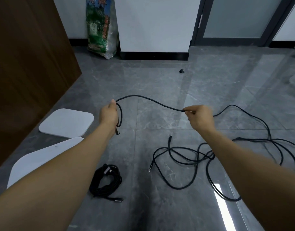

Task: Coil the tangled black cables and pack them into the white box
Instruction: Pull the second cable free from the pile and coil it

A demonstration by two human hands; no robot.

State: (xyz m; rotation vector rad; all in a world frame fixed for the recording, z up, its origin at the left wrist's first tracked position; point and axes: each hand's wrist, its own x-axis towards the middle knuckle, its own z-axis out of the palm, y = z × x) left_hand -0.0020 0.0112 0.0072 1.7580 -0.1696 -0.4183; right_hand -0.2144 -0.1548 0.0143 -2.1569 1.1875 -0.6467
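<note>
A long black cable (pixel 150 100) stretches between my two hands above the grey tiled floor. My left hand (pixel 109 114) grips one end of it, where a small loop hangs down with the plug below my wrist. My right hand (pixel 199 116) pinches the cable further along; from there it trails right into a loose tangle of black cables (pixel 193 157) on the floor. A coiled black cable (pixel 106 180) lies on the floor near my left forearm. A white box part (pixel 66 122) lies flat at the left, and another white piece (pixel 35 162) sits partly under my left arm.
A brown wooden panel (pixel 26 64) stands at the left. A green printed sack (pixel 101 27) leans against the white wall at the back. A small black doorstop (pixel 182 71) sits on the floor. Glass doors with dark frames are at the back right.
</note>
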